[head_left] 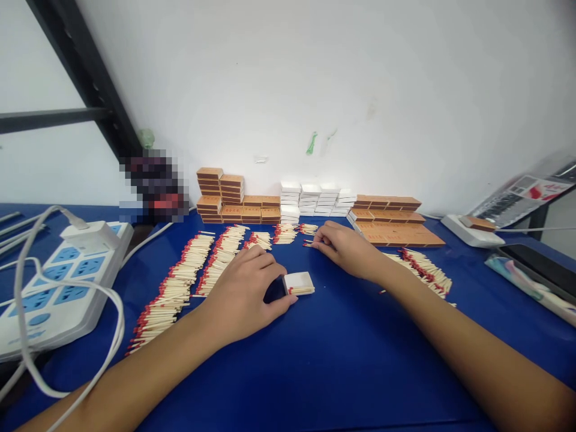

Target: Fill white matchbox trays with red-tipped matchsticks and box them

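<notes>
My left hand [245,288] rests on the blue table, fingers curled round a small white matchbox tray [299,283] that holds some matches. My right hand [344,247] reaches forward, its fingertips pinched together at a small bunch of red-tipped matches [308,230] near the back. Long rows of matches [189,270] lie to the left of my left hand. Another heap of matches [425,270] lies to the right of my right forearm.
Brown matchbox sleeves [234,201] and white trays [310,198] are stacked along the wall, with flat brown sleeves [396,225] at the right. A white power strip [58,282] with cable lies at the left. A phone [540,267] lies at the far right.
</notes>
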Motion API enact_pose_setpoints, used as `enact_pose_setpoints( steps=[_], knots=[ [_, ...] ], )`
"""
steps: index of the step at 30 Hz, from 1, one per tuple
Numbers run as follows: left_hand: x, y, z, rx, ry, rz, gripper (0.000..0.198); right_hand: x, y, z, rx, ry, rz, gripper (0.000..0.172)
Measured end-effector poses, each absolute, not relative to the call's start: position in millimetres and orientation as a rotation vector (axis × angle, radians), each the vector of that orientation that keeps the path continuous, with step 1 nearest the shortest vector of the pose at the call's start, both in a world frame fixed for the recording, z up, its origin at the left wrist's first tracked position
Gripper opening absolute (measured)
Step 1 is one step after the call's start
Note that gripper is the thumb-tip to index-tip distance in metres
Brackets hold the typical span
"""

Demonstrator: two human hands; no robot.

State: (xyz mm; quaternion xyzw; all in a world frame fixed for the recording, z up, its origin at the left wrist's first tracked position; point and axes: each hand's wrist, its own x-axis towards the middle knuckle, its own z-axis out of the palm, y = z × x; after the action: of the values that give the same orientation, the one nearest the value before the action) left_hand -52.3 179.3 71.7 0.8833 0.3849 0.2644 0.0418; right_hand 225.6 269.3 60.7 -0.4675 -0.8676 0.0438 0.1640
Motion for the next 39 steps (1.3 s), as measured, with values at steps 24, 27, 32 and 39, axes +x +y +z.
enact_pose_setpoints(
  steps=[24,27,32,39],
  knots=[
    [-53,182,72,2.717,1.248,0.851,0.025,194,212,106,-1.155,-2.587,0.495,0.022],
    [-53,183,72,2.725,1.250,0.837,0.026,186,203,107,-1.151,-2.641,0.499,0.018],
    [-54,184,72,2.726,1.238,0.835,0.026,183,202,100,-1.179,-2.685,0.375,0.016],
    [-56,184,72,2.732,1.224,0.842,0.026,182,201,98,-1.185,-2.688,0.296,0.017]
  ],
)
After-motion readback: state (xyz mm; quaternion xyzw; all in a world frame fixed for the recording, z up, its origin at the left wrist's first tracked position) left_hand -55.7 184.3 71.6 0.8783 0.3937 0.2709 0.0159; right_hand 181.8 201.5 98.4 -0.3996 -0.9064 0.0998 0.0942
